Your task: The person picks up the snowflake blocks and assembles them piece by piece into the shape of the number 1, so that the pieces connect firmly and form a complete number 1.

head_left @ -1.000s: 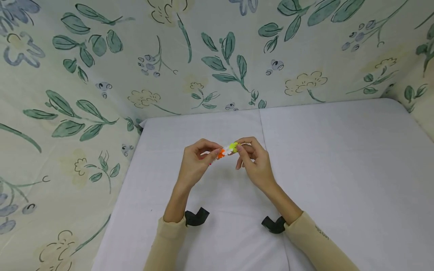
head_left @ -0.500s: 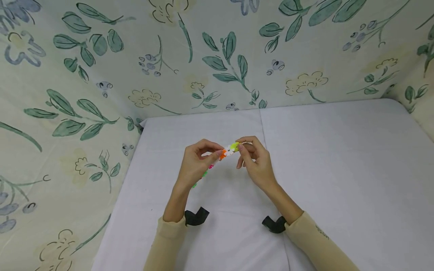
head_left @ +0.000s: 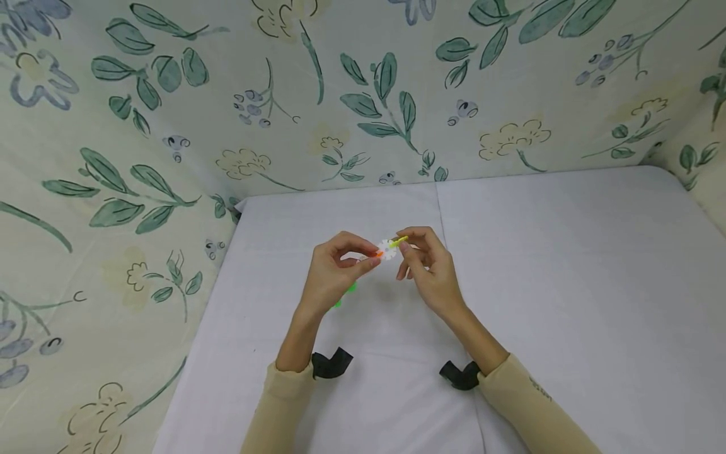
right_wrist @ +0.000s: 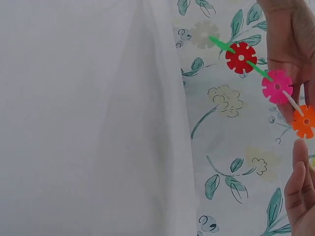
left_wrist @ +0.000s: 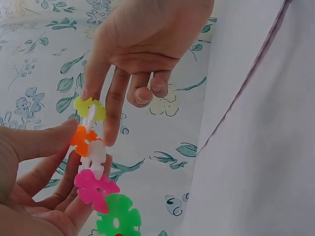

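Notched plastic discs are slotted together into a chain held up between both hands. My left hand (head_left: 334,274) pinches it near an orange disc (left_wrist: 83,140), thumb on one side. Facing it, my right hand (head_left: 430,274) pinches a yellow disc (head_left: 399,241) at the chain's end, seen edge-on in the head view. A white disc (head_left: 388,251) joins the orange and yellow ones. Below the left hand hang a pink disc (left_wrist: 96,189) and a green disc (left_wrist: 118,216). Farther along the chain, the right wrist view has a red disc (right_wrist: 241,58) and a pale disc (right_wrist: 205,34).
Under the hands lies a table with a white cloth (head_left: 556,271). Leaf-and-flower patterned fabric (head_left: 317,94) hangs behind it and at both sides. Black straps (head_left: 331,364) stick out from the sleeve cuffs.
The chain has turned in the hands: the white disc now faces the head view and the yellow one is edge-on. Green discs have come into sight below my left hand. Both hands have barely moved.
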`<state>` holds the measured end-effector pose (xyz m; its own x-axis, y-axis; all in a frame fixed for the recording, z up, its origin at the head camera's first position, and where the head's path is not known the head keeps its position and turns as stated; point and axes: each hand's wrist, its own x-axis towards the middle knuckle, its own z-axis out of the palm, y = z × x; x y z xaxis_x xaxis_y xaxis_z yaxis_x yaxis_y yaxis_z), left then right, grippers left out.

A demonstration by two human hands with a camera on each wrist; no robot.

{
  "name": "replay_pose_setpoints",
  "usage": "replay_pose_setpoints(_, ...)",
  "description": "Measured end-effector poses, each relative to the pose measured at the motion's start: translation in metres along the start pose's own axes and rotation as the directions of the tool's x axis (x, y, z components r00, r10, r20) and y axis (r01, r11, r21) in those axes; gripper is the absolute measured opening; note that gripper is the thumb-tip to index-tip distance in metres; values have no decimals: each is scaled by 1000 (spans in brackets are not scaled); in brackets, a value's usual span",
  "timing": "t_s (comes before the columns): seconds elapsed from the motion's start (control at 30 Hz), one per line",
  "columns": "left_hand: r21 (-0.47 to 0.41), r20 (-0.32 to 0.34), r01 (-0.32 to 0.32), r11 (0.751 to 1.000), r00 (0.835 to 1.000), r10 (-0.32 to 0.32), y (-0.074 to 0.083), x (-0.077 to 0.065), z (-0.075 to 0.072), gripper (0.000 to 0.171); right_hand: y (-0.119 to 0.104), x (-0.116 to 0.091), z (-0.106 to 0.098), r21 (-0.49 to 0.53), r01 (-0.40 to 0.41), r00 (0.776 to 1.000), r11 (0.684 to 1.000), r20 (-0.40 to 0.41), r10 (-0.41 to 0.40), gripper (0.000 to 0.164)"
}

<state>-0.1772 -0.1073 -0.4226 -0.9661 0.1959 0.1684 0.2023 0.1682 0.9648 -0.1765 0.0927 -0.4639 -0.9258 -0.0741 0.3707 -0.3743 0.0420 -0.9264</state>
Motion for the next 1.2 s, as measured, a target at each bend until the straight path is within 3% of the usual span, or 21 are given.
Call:
replay_pose_setpoints(0.3, 27, -25, -46, 999, 999, 47, 1, -1, 2, 21, 0, 1, -1, 24, 37, 999, 999, 35, -38, 37)
replay_pose_setpoints(0.8, -42, -35, -12, 999, 999, 11, -2, -1, 3, 51, -1, 2, 1, 50, -4, 998, 999, 66, 0, 45)
replay_pose_setpoints(0.97, -22, -37, -3, 1000, 999, 2, -6, 0, 7, 46, 0, 2, 1, 27, -43, 996, 999, 78, 41, 45)
replay_pose_setpoints(1.07, -12, -69, 33, 999, 997, -34, -11, 1, 12, 40, 3, 3, -2, -24, -93, 992, 995, 86, 95, 43)
replay_pose_setpoints(1.2, -25, -119, 126, 992, 985, -128, -21, 4, 21, 36, 9, 4, -8, -83, -181, 979, 980, 76, 188, 38)
